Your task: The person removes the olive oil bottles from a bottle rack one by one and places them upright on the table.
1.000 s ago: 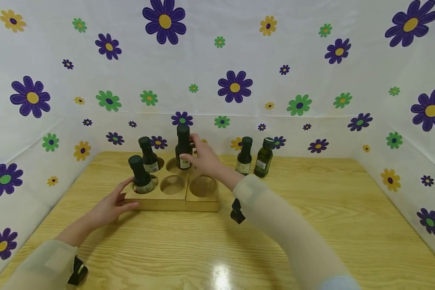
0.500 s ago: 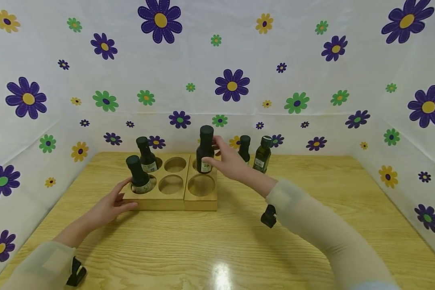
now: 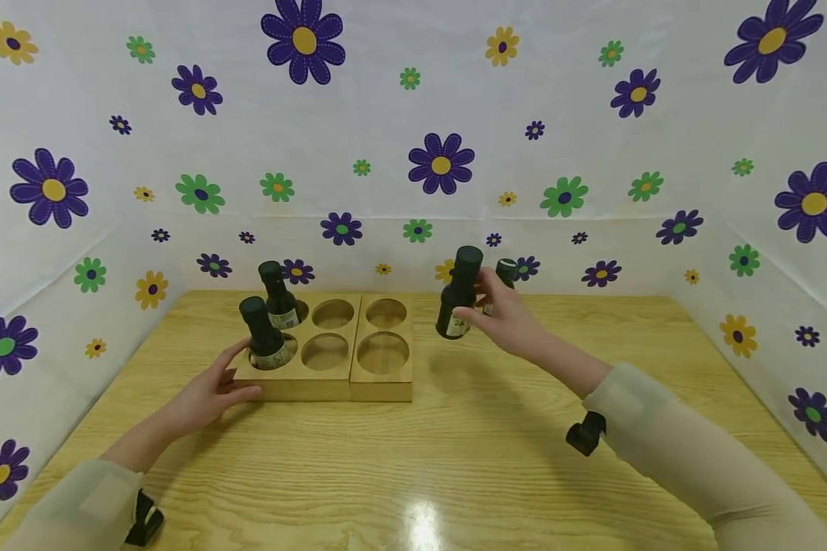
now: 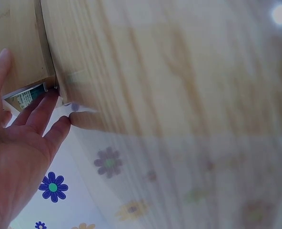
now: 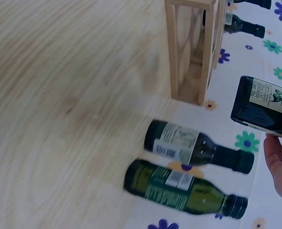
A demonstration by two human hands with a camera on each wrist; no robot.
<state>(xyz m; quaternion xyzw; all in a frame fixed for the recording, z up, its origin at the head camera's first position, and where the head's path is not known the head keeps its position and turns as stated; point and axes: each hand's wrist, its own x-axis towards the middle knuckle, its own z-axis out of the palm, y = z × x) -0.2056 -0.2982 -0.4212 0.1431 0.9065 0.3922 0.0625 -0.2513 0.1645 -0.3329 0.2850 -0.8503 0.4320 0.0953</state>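
My right hand grips a small dark glass bottle with a black cap and pale label, raised above the table just right of the rack. In the right wrist view the held bottle's base faces the camera. My left hand touches the front left corner of the wooden bottle rack, thumb along the front and fingers at the side. Two similar bottles stand in its left holes, a rear bottle and a front bottle; the rack's other holes are bare.
Behind my right hand stands a green bottle, partly covered in the head view. The right wrist view shows this green bottle beside a darker labelled bottle, both on the table. A flower-patterned cloth walls the back and sides.
My right hand has carried the bottle rightward from over the rack's rear holes to beyond its right edge, covering the bottles behind. My left hand has stayed at the rack's corner.
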